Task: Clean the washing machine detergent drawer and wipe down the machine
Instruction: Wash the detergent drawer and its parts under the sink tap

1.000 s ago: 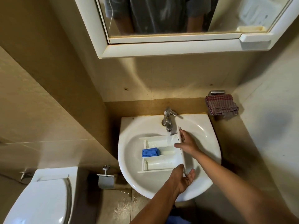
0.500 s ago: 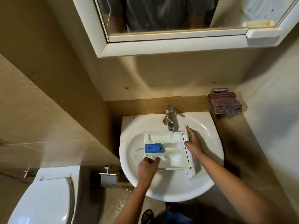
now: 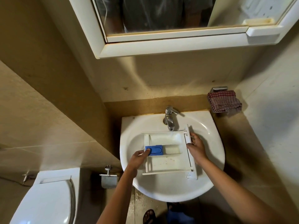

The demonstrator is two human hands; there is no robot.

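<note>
The white detergent drawer point(image 3: 168, 162) lies flat in the white sink point(image 3: 208, 180) under the chrome tap point(image 3: 169, 118), from which water runs into the drawer's far compartment. A blue insert point(image 3: 155, 150) sits in its middle-left compartment. My left hand point(image 3: 139, 159) grips the drawer's left end, thumb pressing on the blue insert. My right hand point(image 3: 195, 147) holds the drawer's front panel point(image 3: 188, 139) at the right end, fingers curled round its edge.
A red checked cloth point(image 3: 224, 101) hangs on a wall holder to the sink's right. A mirror cabinet point(image 3: 169, 46) juts out overhead. A toilet point(image 3: 48, 199) and a metal paper holder point(image 3: 108, 178) stand at the left. My sandalled foot point(image 3: 148, 215) shows below the sink.
My left hand moved from the drawer's near right corner across to its left end and onto the blue insert. The drawer now lies flatter under the tap. My right hand stayed on the front panel.
</note>
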